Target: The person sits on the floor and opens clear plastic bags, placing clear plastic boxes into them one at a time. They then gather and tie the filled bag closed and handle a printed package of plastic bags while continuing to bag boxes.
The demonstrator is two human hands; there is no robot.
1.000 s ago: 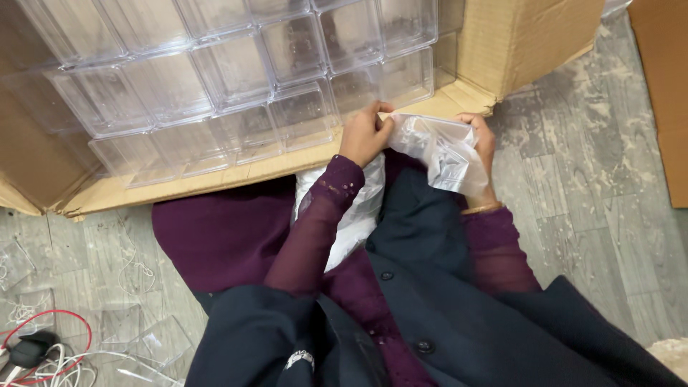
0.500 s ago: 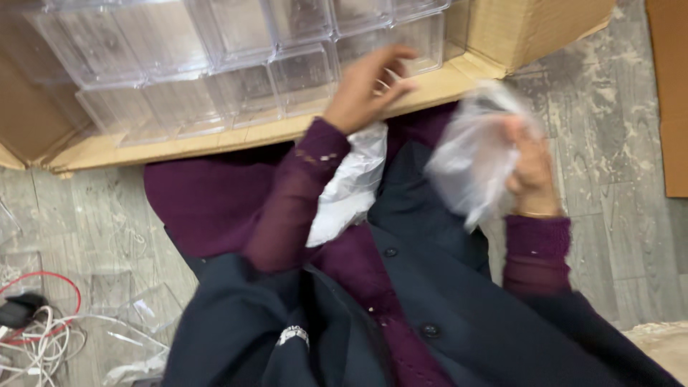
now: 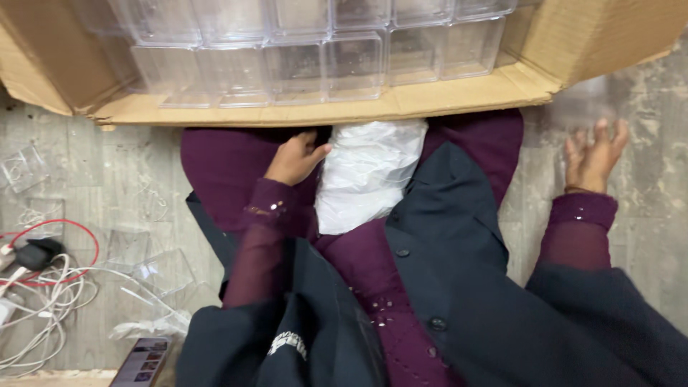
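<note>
In the lap, just below the near edge of the cardboard box, lies the white plastic bundle (image 3: 367, 172), a crumpled wad of thin film or bags resting on the purple garment (image 3: 229, 161). I judge it light, soft and slippery, likely to slump and crackle when lifted, so I would pinch it by a gathered fold at its upper left corner or scoop it from beneath rather than squeeze the middle. The left hand (image 3: 294, 159) sits at the bundle's 9 o'clock, fingers loosely curled, thumb pointing toward the plastic and just touching or nearly touching its edge; I cannot tell which. It grips nothing that I can see. The right hand (image 3: 593, 154) is well apart, at 3 o'clock from the bundle, fingers spread and empty over the grey floor (image 3: 645, 215); a faint clear smear above it may be a wisp of film, but it is too blurred to say. At 12 o'clock the cardboard box (image 3: 344, 107) holds rows of clear plastic cases (image 3: 351, 61), stiff, probably brittle and prone to scratching; their far rows are cut off by the frame. A dark jacket (image 3: 444, 236) covers the bundle's lower end, so its full extent is hidden. At 8 o'clock lie loose clear cases (image 3: 154, 269), white and red cables (image 3: 50, 287), and a phone (image 3: 140, 362) partly cut off.
</note>
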